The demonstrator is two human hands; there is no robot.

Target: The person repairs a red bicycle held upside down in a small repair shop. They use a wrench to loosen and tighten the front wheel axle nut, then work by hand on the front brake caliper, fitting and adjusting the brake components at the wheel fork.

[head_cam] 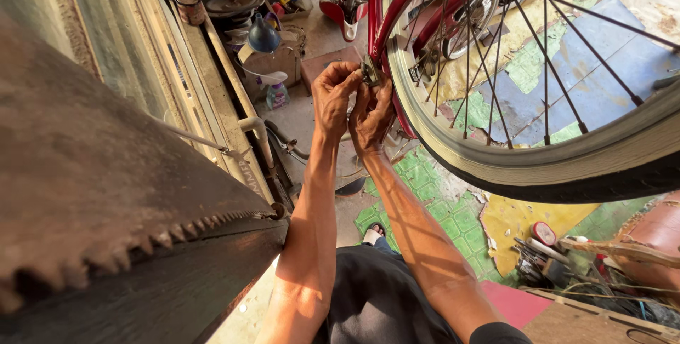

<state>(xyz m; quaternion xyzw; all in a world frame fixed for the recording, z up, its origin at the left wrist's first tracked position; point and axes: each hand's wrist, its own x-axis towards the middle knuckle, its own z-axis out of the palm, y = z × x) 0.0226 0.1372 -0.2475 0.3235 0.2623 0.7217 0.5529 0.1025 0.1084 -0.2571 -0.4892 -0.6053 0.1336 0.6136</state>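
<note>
I see my hands [354,107] hemmed in tight: the red bicycle frame [373,11] and spoked wheel [538,153] block the right, the wall pipe [248,121] and dark toothed slab [106,195] crowd the left. Open room lies below, over the green floor mat [425,206], and straight back along my forearms.

A small dull grey metal fitting [369,70] is pinched by the fingers [352,83]. Beside it, a glossy red painted frame [375,4] is seen. Beyond the fingers, a bright smooth metal rim [453,147], thin metal spokes [545,89] and a matt black rubber tyre [567,188] are shown.
</note>
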